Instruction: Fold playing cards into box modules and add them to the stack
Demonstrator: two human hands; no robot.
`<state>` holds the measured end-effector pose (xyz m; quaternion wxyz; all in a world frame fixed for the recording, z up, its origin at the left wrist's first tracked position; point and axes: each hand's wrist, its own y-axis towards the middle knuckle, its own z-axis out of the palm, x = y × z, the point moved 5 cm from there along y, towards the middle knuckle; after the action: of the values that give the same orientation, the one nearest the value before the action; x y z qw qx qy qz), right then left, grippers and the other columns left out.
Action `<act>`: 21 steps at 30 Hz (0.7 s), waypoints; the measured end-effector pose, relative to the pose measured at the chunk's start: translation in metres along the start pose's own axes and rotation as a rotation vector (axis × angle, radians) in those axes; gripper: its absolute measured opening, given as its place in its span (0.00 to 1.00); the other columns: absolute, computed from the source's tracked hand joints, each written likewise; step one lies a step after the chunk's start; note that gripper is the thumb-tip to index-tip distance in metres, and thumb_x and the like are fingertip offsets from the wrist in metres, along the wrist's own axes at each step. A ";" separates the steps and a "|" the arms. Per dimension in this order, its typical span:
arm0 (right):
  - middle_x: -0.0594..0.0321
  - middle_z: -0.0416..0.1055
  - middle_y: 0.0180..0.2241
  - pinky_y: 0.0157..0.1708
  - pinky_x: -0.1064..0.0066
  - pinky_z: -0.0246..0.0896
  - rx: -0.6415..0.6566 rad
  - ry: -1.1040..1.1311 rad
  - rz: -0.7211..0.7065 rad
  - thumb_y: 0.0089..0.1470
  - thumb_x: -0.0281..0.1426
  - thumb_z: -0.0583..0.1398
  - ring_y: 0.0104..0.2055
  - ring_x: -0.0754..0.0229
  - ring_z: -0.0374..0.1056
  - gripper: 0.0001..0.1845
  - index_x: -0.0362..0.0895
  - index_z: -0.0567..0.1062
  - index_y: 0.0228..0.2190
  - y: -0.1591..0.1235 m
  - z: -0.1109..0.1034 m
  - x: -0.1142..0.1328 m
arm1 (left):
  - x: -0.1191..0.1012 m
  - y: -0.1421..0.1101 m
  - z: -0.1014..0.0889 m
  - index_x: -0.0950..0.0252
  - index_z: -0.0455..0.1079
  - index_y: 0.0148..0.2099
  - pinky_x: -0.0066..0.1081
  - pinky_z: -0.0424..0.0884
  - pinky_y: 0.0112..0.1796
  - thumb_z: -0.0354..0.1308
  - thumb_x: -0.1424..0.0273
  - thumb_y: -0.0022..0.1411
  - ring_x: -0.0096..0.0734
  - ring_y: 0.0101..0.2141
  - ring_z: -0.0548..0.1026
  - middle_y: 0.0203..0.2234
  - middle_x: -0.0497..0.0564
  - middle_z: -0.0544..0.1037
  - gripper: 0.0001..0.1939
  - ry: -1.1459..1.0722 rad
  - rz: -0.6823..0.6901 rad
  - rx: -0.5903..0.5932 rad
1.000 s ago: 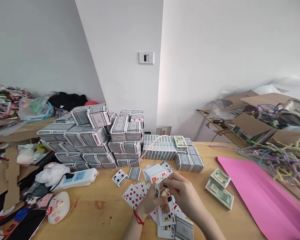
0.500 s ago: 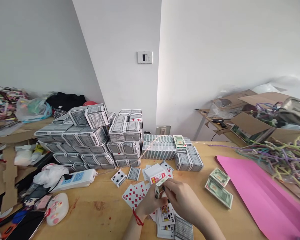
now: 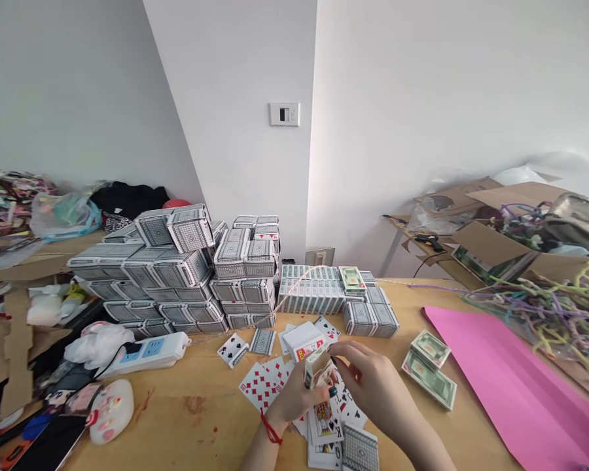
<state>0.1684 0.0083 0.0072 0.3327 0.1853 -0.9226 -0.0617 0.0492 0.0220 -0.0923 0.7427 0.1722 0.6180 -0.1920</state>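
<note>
My left hand (image 3: 294, 396), a red string round its wrist, is closed on a small card box (image 3: 319, 366) with a green banknote-like print. The fingers of my right hand (image 3: 366, 376) are bent at the box's upper right edge and appear to pinch it; the exact contact is partly hidden. Beneath the hands lie loose playing cards: a fan of red diamonds (image 3: 262, 386), a king (image 3: 326, 422) and a face-down card (image 3: 360, 448). A white stack (image 3: 303, 337) with a red-and-yellow face lies just beyond the box.
Tall stacks of grey-backed card decks (image 3: 177, 268) stand at the back left. A row of pale boxes (image 3: 311, 291) is at centre back. Two green boxes (image 3: 429, 369) lie right, beside pink paper (image 3: 515, 392). A power strip (image 3: 150, 353) lies left.
My right hand has shifted slightly right and drawn back from the box top. The box, still in my left hand, shows more of its upper side, and more cards show beneath.
</note>
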 end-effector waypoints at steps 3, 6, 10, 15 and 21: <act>0.56 0.73 0.41 0.32 0.68 0.67 -0.094 -0.007 0.100 0.53 0.37 0.54 0.31 0.58 0.72 0.18 0.46 0.68 0.46 -0.001 0.003 -0.003 | -0.008 -0.001 -0.001 0.64 0.68 0.45 0.36 0.62 0.44 0.57 0.74 0.49 0.37 0.38 0.67 0.33 0.50 0.72 0.18 0.053 0.035 -0.049; 0.53 0.72 0.45 0.38 0.63 0.67 -0.136 -0.023 0.179 0.47 0.40 0.59 0.44 0.51 0.69 0.32 0.45 0.61 0.53 -0.001 0.016 -0.005 | -0.016 -0.003 0.001 0.63 0.67 0.47 0.37 0.62 0.45 0.56 0.76 0.50 0.37 0.38 0.68 0.33 0.50 0.74 0.20 0.088 0.031 -0.080; 0.52 0.75 0.40 0.33 0.66 0.68 -0.102 -0.054 0.226 0.51 0.36 0.55 0.39 0.51 0.72 0.23 0.42 0.66 0.49 -0.001 0.035 -0.006 | -0.021 -0.003 0.004 0.63 0.66 0.50 0.38 0.62 0.46 0.56 0.75 0.51 0.39 0.40 0.69 0.36 0.53 0.75 0.21 0.063 0.032 -0.109; 0.52 0.77 0.35 0.29 0.66 0.67 -0.138 -0.197 0.249 0.55 0.30 0.50 0.32 0.51 0.74 0.19 0.40 0.70 0.46 -0.003 0.042 -0.001 | -0.020 -0.001 0.006 0.64 0.64 0.53 0.38 0.61 0.49 0.57 0.75 0.50 0.42 0.47 0.67 0.44 0.55 0.73 0.25 0.005 0.054 -0.098; 0.52 0.73 0.43 0.37 0.64 0.68 -0.244 -0.210 0.049 0.55 0.27 0.49 0.47 0.49 0.67 0.19 0.43 0.69 0.48 -0.006 0.049 0.016 | -0.016 -0.001 0.000 0.64 0.67 0.49 0.38 0.65 0.44 0.56 0.70 0.54 0.41 0.43 0.69 0.39 0.55 0.75 0.18 -0.049 0.030 -0.200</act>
<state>0.1277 -0.0042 -0.0222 0.2560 0.1133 -0.9422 -0.1841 0.0462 0.0217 -0.0768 0.7737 0.1019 0.6132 -0.1222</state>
